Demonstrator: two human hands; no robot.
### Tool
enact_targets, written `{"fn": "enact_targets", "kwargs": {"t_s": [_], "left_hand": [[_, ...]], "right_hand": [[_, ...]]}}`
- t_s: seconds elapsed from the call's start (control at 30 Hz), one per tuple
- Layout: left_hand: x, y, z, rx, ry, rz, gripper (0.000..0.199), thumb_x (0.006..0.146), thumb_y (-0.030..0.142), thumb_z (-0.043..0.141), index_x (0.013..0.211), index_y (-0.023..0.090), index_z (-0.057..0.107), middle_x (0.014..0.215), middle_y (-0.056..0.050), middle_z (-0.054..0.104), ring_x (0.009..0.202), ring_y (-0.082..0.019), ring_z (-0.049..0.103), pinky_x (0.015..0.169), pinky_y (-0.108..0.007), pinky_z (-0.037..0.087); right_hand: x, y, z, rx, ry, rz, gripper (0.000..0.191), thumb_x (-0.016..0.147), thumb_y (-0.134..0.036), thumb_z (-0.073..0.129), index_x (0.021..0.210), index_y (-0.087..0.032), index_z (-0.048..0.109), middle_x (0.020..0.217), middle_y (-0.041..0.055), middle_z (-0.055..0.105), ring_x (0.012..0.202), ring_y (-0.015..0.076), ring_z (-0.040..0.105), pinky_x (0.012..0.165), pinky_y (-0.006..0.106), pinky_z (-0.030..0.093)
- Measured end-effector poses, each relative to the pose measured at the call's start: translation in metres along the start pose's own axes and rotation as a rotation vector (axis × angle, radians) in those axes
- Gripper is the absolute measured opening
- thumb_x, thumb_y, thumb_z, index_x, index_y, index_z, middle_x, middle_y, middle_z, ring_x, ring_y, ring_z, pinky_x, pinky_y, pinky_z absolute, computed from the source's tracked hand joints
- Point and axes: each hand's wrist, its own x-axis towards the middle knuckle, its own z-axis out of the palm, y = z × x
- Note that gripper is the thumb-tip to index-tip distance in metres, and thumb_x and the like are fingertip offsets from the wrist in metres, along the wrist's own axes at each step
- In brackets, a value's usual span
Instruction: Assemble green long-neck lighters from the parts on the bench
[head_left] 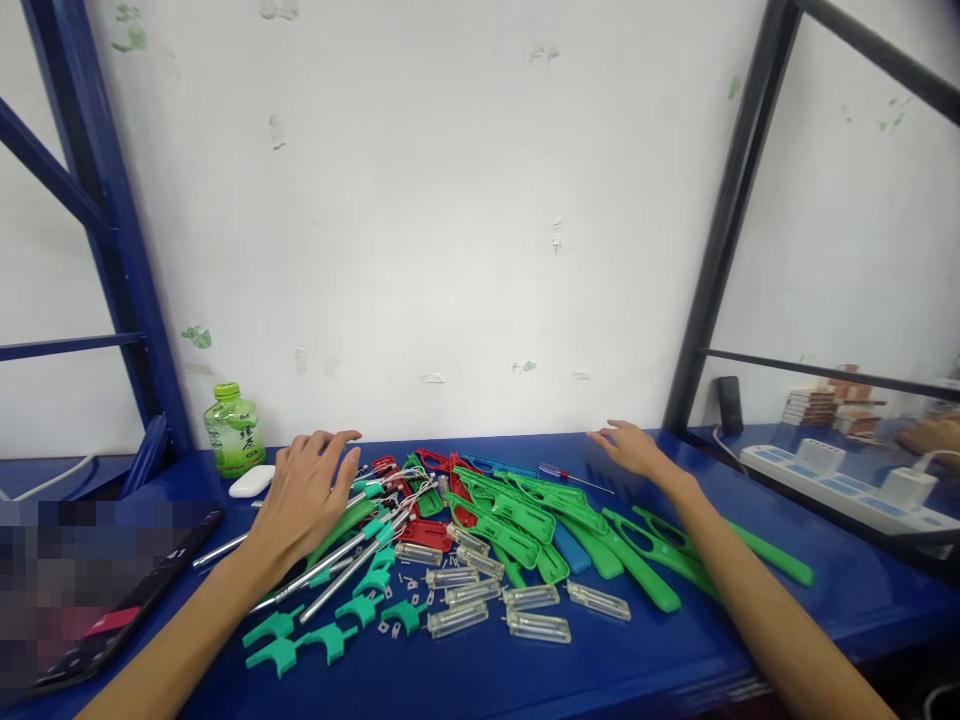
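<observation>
Green casings (pixel 517 508), long axes mostly slanting, near ends rightward

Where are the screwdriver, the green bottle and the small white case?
Screwdriver (pixel 559 472), head view: on its handle.
Green bottle (pixel 236 437), head view: on its label.
Small white case (pixel 251 481), head view: on its top.

On the surface (pixel 637 670), a bottle (pixel 235 432) stands back left; rods (pixel 337 585) lie left of casings (pixel 517 508), with tanks (pixel 538 627) before these and a screwdriver (pixel 553 470) behind; far right, apparently, boxes (pixel 810 407) sit behind a power strip (pixel 851 490).
</observation>
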Motion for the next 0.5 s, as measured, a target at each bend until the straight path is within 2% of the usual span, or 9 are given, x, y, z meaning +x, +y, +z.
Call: {"fn": "enact_targets", "kwargs": {"t_s": [0.13,0.5], "left_hand": [[-0.001,-0.001,0.004,-0.015,-0.018,-0.013,0.043,0.112,0.048,0.079,0.145,0.021,0.072,0.147,-0.011,0.075,0.125,-0.028,0.077,0.107,-0.052,0.068],[-0.011,-0.01,0.032,-0.154,-0.082,-0.066,0.045,0.111,0.048,0.08,0.147,0.021,0.071,0.146,-0.011,0.075,0.124,-0.028,0.078,0.104,-0.051,0.069]], "right_hand": [[0.003,0.003,-0.003,0.005,0.037,-0.087,0.039,0.115,-0.043,0.079,0.148,-0.023,0.074,0.153,0.0128,0.074,0.127,0.0298,0.078,0.107,0.053,0.069],[0.003,0.003,-0.017,0.005,0.107,-0.147,0.04,0.115,-0.043,0.08,0.148,-0.022,0.074,0.151,0.0124,0.075,0.125,0.0297,0.079,0.105,0.052,0.07]]}}
